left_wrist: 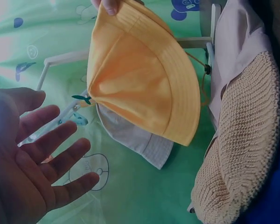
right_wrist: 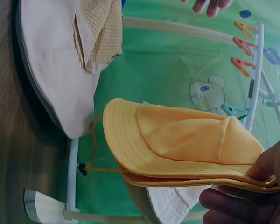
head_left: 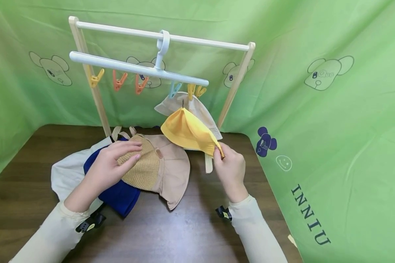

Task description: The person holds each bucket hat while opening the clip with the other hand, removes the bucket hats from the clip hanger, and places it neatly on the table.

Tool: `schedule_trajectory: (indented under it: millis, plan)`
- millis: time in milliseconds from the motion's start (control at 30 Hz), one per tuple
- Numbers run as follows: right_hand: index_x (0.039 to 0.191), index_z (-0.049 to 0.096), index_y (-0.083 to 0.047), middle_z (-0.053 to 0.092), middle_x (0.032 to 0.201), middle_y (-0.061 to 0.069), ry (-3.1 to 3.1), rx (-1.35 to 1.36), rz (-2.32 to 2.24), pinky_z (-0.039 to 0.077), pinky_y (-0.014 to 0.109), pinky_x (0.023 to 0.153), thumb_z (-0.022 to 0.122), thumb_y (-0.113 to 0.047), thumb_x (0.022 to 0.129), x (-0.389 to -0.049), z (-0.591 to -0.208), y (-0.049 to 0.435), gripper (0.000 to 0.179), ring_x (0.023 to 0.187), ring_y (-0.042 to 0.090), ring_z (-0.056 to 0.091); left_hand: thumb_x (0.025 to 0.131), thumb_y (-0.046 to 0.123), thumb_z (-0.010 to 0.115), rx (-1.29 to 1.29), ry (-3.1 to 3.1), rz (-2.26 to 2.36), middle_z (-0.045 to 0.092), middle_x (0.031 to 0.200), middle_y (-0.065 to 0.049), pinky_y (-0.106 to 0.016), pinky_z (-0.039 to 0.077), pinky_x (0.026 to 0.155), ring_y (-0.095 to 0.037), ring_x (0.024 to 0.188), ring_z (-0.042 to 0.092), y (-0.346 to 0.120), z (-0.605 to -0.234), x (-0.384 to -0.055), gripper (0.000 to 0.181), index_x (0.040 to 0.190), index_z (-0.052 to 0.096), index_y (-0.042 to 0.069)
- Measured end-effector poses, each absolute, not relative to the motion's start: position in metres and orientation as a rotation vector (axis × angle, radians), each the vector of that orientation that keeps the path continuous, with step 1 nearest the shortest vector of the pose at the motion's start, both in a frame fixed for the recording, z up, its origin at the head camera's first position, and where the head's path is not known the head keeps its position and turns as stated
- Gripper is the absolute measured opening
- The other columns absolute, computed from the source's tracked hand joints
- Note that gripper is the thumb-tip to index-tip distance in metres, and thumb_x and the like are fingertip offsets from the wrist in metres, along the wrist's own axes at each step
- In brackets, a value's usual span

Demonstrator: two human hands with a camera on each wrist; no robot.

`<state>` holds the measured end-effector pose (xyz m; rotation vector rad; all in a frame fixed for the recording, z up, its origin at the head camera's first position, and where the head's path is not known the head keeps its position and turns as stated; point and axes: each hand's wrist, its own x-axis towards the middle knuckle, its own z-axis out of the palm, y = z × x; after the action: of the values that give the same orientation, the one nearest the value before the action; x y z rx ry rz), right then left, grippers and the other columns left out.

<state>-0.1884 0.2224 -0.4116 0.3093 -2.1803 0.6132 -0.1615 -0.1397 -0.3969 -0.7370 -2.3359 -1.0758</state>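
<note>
My right hand (head_left: 231, 168) pinches the brim of a yellow bucket hat (head_left: 190, 128) between thumb and fingers, and lifts it above the table. An orange cord with a dark toggle (right_wrist: 82, 169) dangles from that hat in the right wrist view. Over the pile of hats my left hand (head_left: 113, 160) hovers with fingers spread and nothing in them. Behind the yellow hat, a pale bucket hat (head_left: 204, 113) hangs from yellow clips (head_left: 191, 91) on a light blue hanger (head_left: 131, 67). Under the left hand lies a beige sun hat with a woven tan crown (head_left: 141, 164).
The hanger hooks over the white bar (head_left: 210, 43) of a wooden-legged rack. Two orange clips (head_left: 119, 81), a yellow clip (head_left: 97, 78) and a blue clip (head_left: 175, 89) dangle from it. A navy hat (head_left: 121, 199) and a whitish hat (head_left: 64, 173) lie on the brown table (head_left: 171, 233).
</note>
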Motion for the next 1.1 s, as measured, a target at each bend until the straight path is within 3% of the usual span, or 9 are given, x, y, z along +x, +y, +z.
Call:
schedule_trajectory:
  millis: [133,333,667,1100]
  plan:
    - [0.098,0.077,-0.006,0.075,0.077,0.011,-2.174,0.300,0.591,0.049,0.045,0.048,0.068,-0.011,0.093,-0.187,-0.413,0.229,0.012,0.055,0.029,0.064,0.092,0.014,0.077,-0.813,-2.361,-1.044,0.072,0.127,0.000,-0.021,0.044,0.105,-0.020,0.123,0.063,-0.138,-0.400,-0.159,0.027,0.119,0.077,0.019]
    - [0.098,0.076,-0.005,0.075,0.078,0.013,-2.157,0.302,0.567,0.048,0.045,0.048,0.067,-0.009,0.093,-0.185,-0.414,0.236,0.011,0.053,0.029,0.062,0.093,0.016,0.076,-0.903,-2.417,-0.984,0.071,0.127,0.002,-0.039,0.052,0.092,-0.020,0.122,0.063,-0.136,-0.403,-0.155,0.025,0.118,0.077,0.018]
    - [0.098,0.076,-0.006,0.075,0.078,0.012,-2.142,0.274,0.527,0.047,0.047,0.046,0.067,-0.009,0.092,-0.182,-0.409,0.252,0.012,0.054,0.032,0.063,0.093,0.014,0.075,-0.989,-2.454,-0.954,0.072,0.125,0.001,-0.042,0.051,0.098,-0.022,0.121,0.064,-0.135,-0.410,-0.153,0.023,0.116,0.077,0.014]
    - [0.100,0.077,-0.007,0.075,0.079,0.012,-2.140,0.328,0.454,0.044,0.041,0.043,0.063,-0.011,0.094,-0.181,-0.406,0.252,0.016,0.049,0.023,0.055,0.095,0.015,0.074,-1.014,-2.482,-0.932,0.072,0.124,0.002,-0.043,0.051,0.098,-0.021,0.119,0.065,-0.138,-0.409,-0.155,0.022,0.117,0.077,0.016]
